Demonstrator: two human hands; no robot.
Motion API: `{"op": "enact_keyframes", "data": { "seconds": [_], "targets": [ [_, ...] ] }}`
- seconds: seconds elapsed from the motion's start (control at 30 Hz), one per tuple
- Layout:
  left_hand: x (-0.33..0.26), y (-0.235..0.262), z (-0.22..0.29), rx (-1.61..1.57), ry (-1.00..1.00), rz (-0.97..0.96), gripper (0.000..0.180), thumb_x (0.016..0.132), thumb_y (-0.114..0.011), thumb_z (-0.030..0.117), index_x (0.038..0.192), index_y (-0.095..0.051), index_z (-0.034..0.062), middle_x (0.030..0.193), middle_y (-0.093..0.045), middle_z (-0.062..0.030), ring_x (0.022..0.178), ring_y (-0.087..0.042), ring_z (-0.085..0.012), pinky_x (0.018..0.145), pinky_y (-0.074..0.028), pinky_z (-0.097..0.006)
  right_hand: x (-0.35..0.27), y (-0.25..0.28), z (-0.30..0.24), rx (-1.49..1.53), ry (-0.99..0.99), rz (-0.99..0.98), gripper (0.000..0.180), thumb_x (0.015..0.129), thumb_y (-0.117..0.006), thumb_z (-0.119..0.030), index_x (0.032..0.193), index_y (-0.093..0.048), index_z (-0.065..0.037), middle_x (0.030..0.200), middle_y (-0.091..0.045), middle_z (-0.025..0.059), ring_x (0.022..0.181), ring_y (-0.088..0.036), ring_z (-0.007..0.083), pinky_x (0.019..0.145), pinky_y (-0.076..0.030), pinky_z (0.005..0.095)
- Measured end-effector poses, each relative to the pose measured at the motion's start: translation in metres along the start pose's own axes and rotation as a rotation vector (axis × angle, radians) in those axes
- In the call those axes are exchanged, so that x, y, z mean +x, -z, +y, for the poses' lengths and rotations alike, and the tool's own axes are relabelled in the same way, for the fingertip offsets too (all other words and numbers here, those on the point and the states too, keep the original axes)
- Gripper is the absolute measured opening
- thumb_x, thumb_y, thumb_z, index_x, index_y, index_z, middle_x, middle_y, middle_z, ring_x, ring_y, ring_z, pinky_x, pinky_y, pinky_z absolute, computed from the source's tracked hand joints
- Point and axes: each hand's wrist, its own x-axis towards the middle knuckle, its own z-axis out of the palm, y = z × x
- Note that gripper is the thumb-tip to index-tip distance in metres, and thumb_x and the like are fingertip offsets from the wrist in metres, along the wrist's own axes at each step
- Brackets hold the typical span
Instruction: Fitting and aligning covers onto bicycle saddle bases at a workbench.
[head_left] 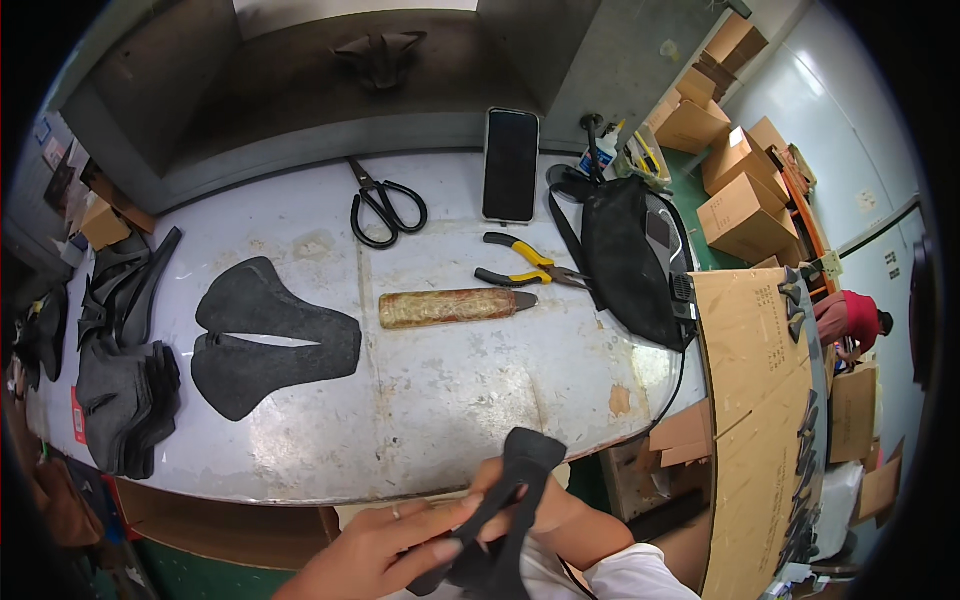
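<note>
In front of me, past the table's near edge, I hold up a black bicycle-saddle pad [532,457] with a long slot down its middle. My left hand [405,540] pinches one edge of it, with a ring on a finger. Behind the pad is my right hand [553,505], closed on its other side; the pad partly hides those fingers. A matching dark saddle pad [285,290] lies flat on the table to the left, its slot pointing left. Beyond my hands lies a knife [445,308] with a tape-wrapped handle and a short dark blade.
Black-handled scissors [385,205], yellow-black pliers [530,265] and a phone [511,165] lie on the white table [440,430]. A stack of dark pads [125,400] sits at left, a black bag [630,260] at right. Behind stands a grey metal shelf [300,140]. A person [850,318] bends over at far right.
</note>
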Motion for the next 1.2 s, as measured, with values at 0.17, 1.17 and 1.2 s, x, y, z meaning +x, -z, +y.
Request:
{"op": "enact_keyframes", "data": {
  "seconds": [0.17,1.17,1.2],
  "targets": [
    [-0.008,-0.008,-0.025,-0.241,-0.184,0.069,0.051,0.082,-0.071,0.005,0.129,-0.055,-0.007,0.1,-0.07,-0.0186,0.082,-0.068,-0.0171,0.075,-0.052,-0.027,0.005,-0.011,-0.006,0.228,0.057,-0.114,0.035,0.068,-0.085,-0.001,0.09,-0.059,0.002,0.079,-0.068,0.0136,0.072,-0.069,0.0216,0.063,-0.056,0.0308],
    [-0.008,-0.005,-0.016,-0.397,0.044,-0.019,0.048,0.086,-0.063,-0.005,0.133,-0.052,-0.0036,0.104,-0.07,-0.0162,0.09,-0.066,-0.0154,0.078,-0.052,-0.026,0.012,-0.008,0.003,0.038,-0.38,-0.178,0.052,0.067,-0.087,-0.035,0.097,-0.063,0.0,0.079,-0.063,0.0047,0.07,-0.06,0.0119,0.06,-0.045,0.0244],
    [-0.005,-0.004,-0.016,-0.43,0.07,-0.058,0.049,0.086,-0.064,-0.005,0.133,-0.051,-0.0038,0.106,-0.069,-0.016,0.091,-0.066,-0.0149,0.079,-0.051,-0.026,0.012,-0.005,0.0,-0.018,-0.441,-0.165,0.047,0.063,-0.088,-0.026,0.095,-0.063,-0.002,0.079,-0.061,0.0013,0.076,-0.057,0.009,0.066,-0.042,0.0231]
  ]
}}
